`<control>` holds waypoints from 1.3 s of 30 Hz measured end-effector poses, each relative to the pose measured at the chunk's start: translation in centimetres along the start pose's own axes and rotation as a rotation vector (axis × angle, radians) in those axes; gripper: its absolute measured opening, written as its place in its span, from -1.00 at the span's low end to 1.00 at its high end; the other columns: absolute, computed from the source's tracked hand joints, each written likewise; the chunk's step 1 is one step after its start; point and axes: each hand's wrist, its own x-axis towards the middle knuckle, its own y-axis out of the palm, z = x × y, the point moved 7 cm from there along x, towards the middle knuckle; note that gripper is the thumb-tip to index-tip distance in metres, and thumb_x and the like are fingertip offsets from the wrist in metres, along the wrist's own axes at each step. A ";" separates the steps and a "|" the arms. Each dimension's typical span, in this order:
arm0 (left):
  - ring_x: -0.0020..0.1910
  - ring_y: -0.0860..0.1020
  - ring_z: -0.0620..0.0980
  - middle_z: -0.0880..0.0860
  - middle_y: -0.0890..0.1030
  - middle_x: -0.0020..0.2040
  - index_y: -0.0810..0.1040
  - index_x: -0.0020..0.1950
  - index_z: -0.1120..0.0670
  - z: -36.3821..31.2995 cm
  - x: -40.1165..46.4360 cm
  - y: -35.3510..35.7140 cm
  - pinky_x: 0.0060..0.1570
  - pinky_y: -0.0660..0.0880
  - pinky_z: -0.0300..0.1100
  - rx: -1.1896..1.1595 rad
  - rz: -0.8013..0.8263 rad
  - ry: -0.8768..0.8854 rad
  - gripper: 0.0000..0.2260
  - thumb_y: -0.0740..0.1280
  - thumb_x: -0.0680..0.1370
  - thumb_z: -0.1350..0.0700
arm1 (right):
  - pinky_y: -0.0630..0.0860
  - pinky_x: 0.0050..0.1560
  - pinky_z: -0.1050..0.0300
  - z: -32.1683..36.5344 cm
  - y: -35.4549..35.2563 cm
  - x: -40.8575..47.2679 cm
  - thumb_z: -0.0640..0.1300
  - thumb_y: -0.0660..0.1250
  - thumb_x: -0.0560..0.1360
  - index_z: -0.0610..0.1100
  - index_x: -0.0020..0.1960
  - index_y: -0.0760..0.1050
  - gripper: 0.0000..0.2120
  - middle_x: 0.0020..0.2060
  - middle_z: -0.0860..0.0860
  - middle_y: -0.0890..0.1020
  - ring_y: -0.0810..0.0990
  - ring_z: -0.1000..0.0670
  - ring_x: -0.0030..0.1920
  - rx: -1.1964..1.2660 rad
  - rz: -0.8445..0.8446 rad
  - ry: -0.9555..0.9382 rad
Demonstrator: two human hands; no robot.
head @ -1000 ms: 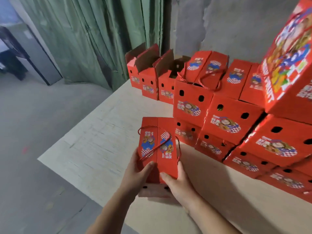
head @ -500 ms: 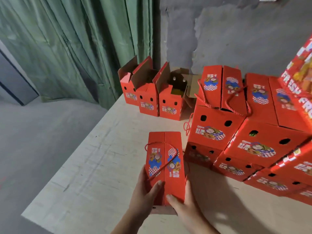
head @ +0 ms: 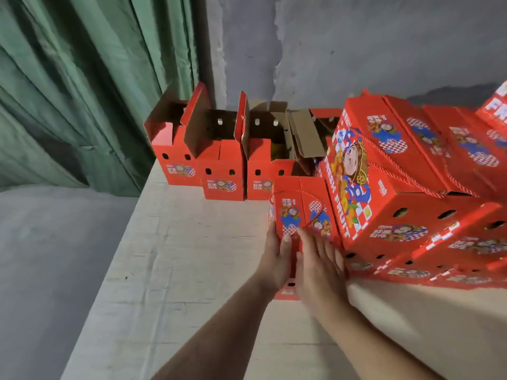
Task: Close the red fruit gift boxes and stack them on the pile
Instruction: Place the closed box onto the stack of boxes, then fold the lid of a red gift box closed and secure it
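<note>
- On the table, close against the pile, sits the closed box, both flaps down and its rope handle lying across the top.
- Compared with half a second ago, the box has travelled away from the open middle of the table and now stands just beside the pile's left end; the view has swung right and nearer with it.
- Left hand grips the box's near left corner, thumb laid up on the lid.
- Right hand lies flat, fingers straight, against the near face; earlier its fingers wrapped the right side, so that grip looks to be loosening. The two hands sit nearly together, with only a strip of red showing between them.
- Whether the box touches the pile's bottom row cannot be told; the right hand covers that seam.
- My reading: closing is finished for this box and the placing step is almost over, though it ends beside the pile at table level, not on top.
- Behind, three open boxes wait against the wall and curtain, flaps up, so more closing remains.
- One risk: the pile's upper boxes look tilted, and a hard shove could shift them.
</note>
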 end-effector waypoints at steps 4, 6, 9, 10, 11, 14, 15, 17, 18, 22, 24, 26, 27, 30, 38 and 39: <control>0.40 0.52 -0.02 -0.09 0.58 0.36 0.39 0.54 -0.08 0.1 0.8 -4.6 0.37 0.44 -0.06 0.409 0.056 -0.119 -0.52 0.04 0.72 -0.25 | 0.02 0.60 -0.11 -0.7 2.5 6.2 0.27 -0.03 0.67 0.14 0.66 0.07 -0.41 0.62 -0.05 0.13 0.03 -0.15 0.61 -0.127 0.208 0.119; 0.33 0.56 0.06 -0.06 0.62 0.26 0.48 0.45 -0.04 -1.7 3.0 -6.7 0.21 0.48 -0.08 0.645 -0.036 -0.092 -0.55 0.07 0.71 -0.25 | 0.04 0.61 -0.13 -0.5 2.9 7.1 0.32 -0.10 0.65 0.13 0.67 0.05 -0.37 0.64 -0.09 0.12 0.04 -0.17 0.63 -0.177 0.201 0.103; 0.42 0.46 0.14 0.05 0.52 0.45 0.39 0.53 0.01 -5.9 8.6 -7.7 0.38 0.45 0.07 1.025 -0.110 0.107 -0.58 0.27 0.67 -0.01 | 0.16 0.60 -0.15 -0.4 2.2 6.8 0.31 -0.11 0.62 0.10 0.66 0.16 -0.33 0.62 -0.11 0.24 0.16 -0.18 0.62 -0.197 0.116 0.097; 0.45 0.42 0.16 0.06 0.47 0.49 0.35 0.56 0.00 -7.3 10.5 -8.4 0.43 0.41 0.11 1.143 -0.142 0.162 -0.52 0.31 0.64 0.00 | 0.17 0.59 -0.14 -0.4 2.3 6.7 0.32 -0.11 0.61 0.11 0.66 0.17 -0.33 0.62 -0.09 0.25 0.17 -0.17 0.62 -0.190 0.114 0.104; 0.49 0.37 0.17 0.07 0.42 0.53 0.31 0.58 0.00 -8.6 12.2 -9.5 0.47 0.35 0.12 1.234 -0.190 0.175 -0.47 0.34 0.62 -0.01 | 0.17 0.59 -0.14 -0.5 2.4 6.7 0.33 -0.13 0.61 0.13 0.66 0.15 -0.33 0.63 -0.08 0.24 0.15 -0.16 0.63 -0.182 0.118 0.110; 0.64 0.12 0.22 0.11 0.11 0.69 0.05 0.69 0.01 -10.1 17.1 -15.0 0.61 0.09 0.13 1.491 -0.261 0.042 -0.27 0.36 0.62 0.00 | 0.14 0.60 -0.12 -0.7 2.8 6.8 0.34 -0.15 0.61 0.18 0.67 0.07 -0.34 0.64 -0.02 0.19 0.10 -0.11 0.64 -0.188 0.118 0.118; 0.67 0.03 0.23 0.09 0.01 0.71 -0.06 0.71 0.00 -9.7 18.3 -16.9 0.63 0.00 0.15 1.603 -0.211 -0.034 -0.21 0.37 0.63 0.00 | 0.13 0.60 -0.12 -0.7 3.0 6.7 0.34 -0.15 0.61 0.19 0.67 0.05 -0.34 0.65 -0.01 0.19 0.10 -0.09 0.64 -0.188 0.113 0.117; 0.67 0.03 0.25 0.09 0.06 0.71 -0.09 0.71 -0.03 -8.5 19.8 -18.8 0.63 -0.08 0.18 1.762 -0.093 -0.096 -0.17 0.40 0.63 0.01 | 0.13 0.60 -0.12 -0.9 3.1 6.7 0.34 -0.13 0.62 0.19 0.67 0.06 -0.35 0.65 0.00 0.20 0.11 -0.09 0.64 -0.175 0.101 0.122; 0.65 0.13 0.25 0.10 0.19 0.66 0.00 0.69 -0.04 -8.1 20.2 -19.1 0.63 -0.05 0.17 1.800 -0.076 -0.077 -0.23 0.41 0.62 0.02 | 0.16 0.59 -0.13 -0.9 3.1 6.6 0.33 -0.11 0.62 0.18 0.66 0.09 -0.36 0.64 -0.02 0.22 0.13 -0.10 0.64 -0.170 0.095 0.122; 0.32 0.45 0.20 0.05 0.53 0.32 0.34 0.42 -0.03 -8.0 19.9 -19.0 0.37 0.33 0.05 1.814 -0.197 0.068 -0.63 0.36 0.66 0.02 | 0.24 0.56 -0.20 -0.6 3.1 6.6 0.27 -0.01 0.63 0.08 0.63 0.26 -0.38 0.58 -0.12 0.33 0.23 -0.20 0.60 -0.169 0.054 0.091; 0.22 0.47 0.19 0.05 0.56 0.22 0.37 0.34 -0.03 -7.7 18.8 -19.4 0.22 0.37 0.03 1.780 -0.216 0.119 -0.73 0.33 0.67 0.07 | 0.24 0.56 -0.21 -0.5 2.9 6.7 0.26 0.00 0.63 0.05 0.62 0.28 -0.38 0.57 -0.14 0.35 0.24 -0.22 0.59 -0.169 0.040 0.078; 0.17 0.46 0.17 0.04 0.55 0.16 0.38 0.28 -0.04 -7.0 17.0 -19.5 0.16 0.35 0.02 1.745 -0.220 0.140 -0.77 0.31 0.66 0.14 | 0.25 0.55 -0.22 -0.4 2.6 6.6 0.24 0.02 0.62 0.01 0.61 0.31 -0.37 0.55 -0.17 0.37 0.26 -0.25 0.58 -0.164 0.027 0.067; 0.15 0.45 0.16 0.03 0.54 0.14 0.39 0.25 -0.05 -6.6 15.7 -19.5 0.14 0.34 0.01 1.723 -0.225 0.146 -0.78 0.31 0.66 0.15 | 0.26 0.55 -0.22 -0.2 2.4 6.6 0.23 0.02 0.61 0.00 0.60 0.33 -0.37 0.54 -0.19 0.38 0.27 -0.26 0.57 -0.162 0.023 0.060; 0.10 0.46 0.17 0.03 0.53 0.08 0.45 0.19 -0.04 -5.1 10.6 -19.1 0.10 0.37 0.07 1.642 -0.232 0.180 -0.87 0.33 0.66 0.08 | 0.25 0.54 -0.23 -0.1 2.1 6.5 0.22 0.02 0.61 0.00 0.59 0.35 -0.37 0.53 -0.20 0.38 0.28 -0.28 0.57 -0.156 0.043 0.066; -0.15 0.48 0.14 -0.02 0.58 -0.11 0.59 0.00 -0.03 -2.8 -8.2 -15.1 -0.14 0.46 0.04 1.562 -0.263 0.291 -0.91 0.46 0.58 0.01 | -0.11 0.64 -0.16 0.4 3.5 5.8 0.20 -0.02 0.70 0.07 0.70 -0.04 -0.39 0.68 -0.14 -0.01 -0.10 -0.21 0.67 -0.133 0.326 0.118; -0.17 0.48 0.13 -0.03 0.58 -0.13 0.58 -0.03 -0.04 -2.7 -10.6 -14.0 -0.16 0.45 0.03 1.560 -0.244 0.283 -0.90 0.48 0.57 0.01 | -0.11 0.64 -0.15 1.2 3.4 4.7 0.17 0.01 0.70 0.04 0.70 -0.03 -0.38 0.68 -0.14 -0.02 -0.11 -0.21 0.67 -0.096 0.347 0.125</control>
